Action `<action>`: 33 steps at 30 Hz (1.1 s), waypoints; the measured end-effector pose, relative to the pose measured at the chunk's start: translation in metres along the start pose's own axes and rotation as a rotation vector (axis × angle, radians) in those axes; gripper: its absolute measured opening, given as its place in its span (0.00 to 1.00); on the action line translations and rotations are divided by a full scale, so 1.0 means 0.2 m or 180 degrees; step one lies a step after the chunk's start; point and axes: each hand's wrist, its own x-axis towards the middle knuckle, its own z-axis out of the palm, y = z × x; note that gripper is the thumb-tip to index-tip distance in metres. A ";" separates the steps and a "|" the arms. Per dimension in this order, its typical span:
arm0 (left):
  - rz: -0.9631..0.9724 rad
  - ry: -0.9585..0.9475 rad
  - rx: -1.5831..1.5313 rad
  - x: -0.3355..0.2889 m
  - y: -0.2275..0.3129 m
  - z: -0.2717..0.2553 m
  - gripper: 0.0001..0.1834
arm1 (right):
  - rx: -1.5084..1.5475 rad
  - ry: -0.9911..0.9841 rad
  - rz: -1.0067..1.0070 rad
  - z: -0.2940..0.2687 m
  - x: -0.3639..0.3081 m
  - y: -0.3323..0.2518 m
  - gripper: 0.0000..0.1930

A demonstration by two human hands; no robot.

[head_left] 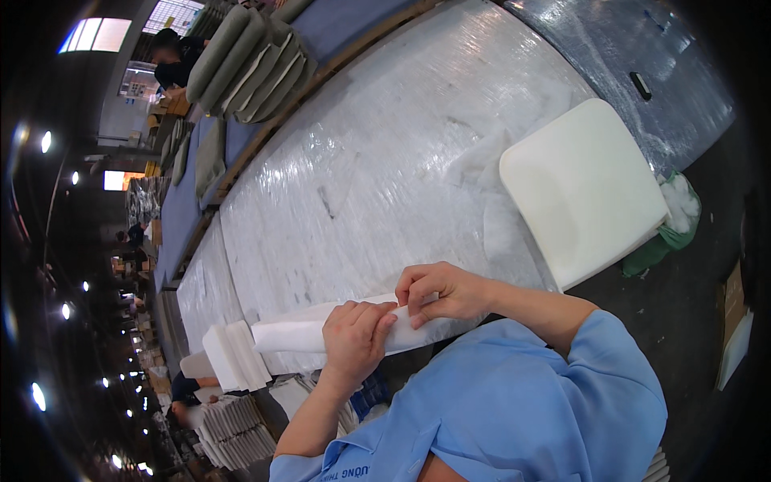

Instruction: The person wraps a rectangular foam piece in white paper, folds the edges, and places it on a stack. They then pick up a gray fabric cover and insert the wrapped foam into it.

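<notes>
Thumb and fingers drawn together, the right hand (438,296) pinches a long white roll (289,336); the left hand (353,331) curls over it, its grip hidden. The roll runs along the plastic-covered table's (361,201) near edge — left end toward a white folded stack (233,357), right end obscured by the blue shirt (514,386).

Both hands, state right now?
Left hand: closed on the white strip.
Right hand: fingers curled at the same strip; whether it pinches can't be told.
</notes>
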 end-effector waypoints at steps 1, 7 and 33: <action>-0.0007 0.0040 0.0004 0.00 0.00 0.00 0.08 | 0.0187 0.0000 0.0038 0.01 0.01 0.02 0.05; -0.0048 -0.0051 -0.0035 0.01 0.02 -0.02 0.17 | 0.1034 0.0023 0.0167 0.04 0.05 0.10 0.06; -0.0474 -0.0181 0.0283 -0.05 0.19 0.07 0.21 | 0.1692 -0.0752 0.0917 0.02 0.06 0.36 0.10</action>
